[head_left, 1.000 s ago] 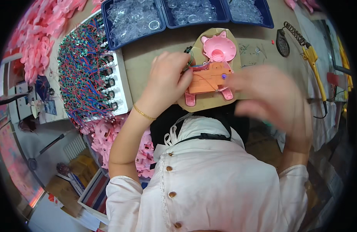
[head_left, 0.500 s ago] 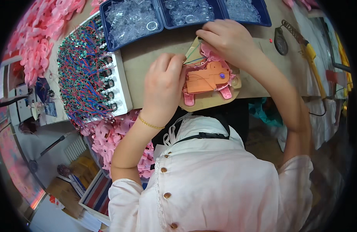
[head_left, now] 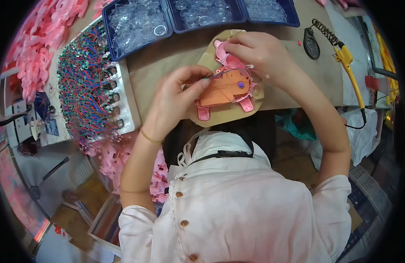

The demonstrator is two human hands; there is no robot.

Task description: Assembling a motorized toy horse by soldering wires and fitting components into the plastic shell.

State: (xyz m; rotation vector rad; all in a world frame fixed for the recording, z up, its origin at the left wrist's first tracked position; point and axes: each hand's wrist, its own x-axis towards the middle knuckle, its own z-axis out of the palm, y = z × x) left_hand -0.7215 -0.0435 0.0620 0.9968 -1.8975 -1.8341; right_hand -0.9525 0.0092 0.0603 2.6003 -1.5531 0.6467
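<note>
A pink plastic toy shell [head_left: 203, 113] with an orange box-like insert [head_left: 224, 89] and a purple knob [head_left: 241, 84] lies on a tan board [head_left: 220, 120] at the table's near edge. Thin wires [head_left: 217, 73] cross the upper part of the shell. My left hand [head_left: 174, 90] pinches the wires between thumb and forefinger at the insert's upper left. Over the shell's rounded far end, my right hand [head_left: 259, 52] has its fingers closed. What they hold is hidden beneath them.
A blue compartment tray [head_left: 209, 30] of clear plastic parts stands at the back. To the left lie wired circuit boards [head_left: 86, 83] beside a white rack [head_left: 131, 96], and piled pink shells [head_left: 31, 52]. A yellow-handled tool [head_left: 351, 72] and a dark oval object [head_left: 311, 44] are at right.
My right hand has come down from near the tray to the shell's far end. The green wire stretched between my hands is no longer taut. My left fingers have lowered toward the insert.
</note>
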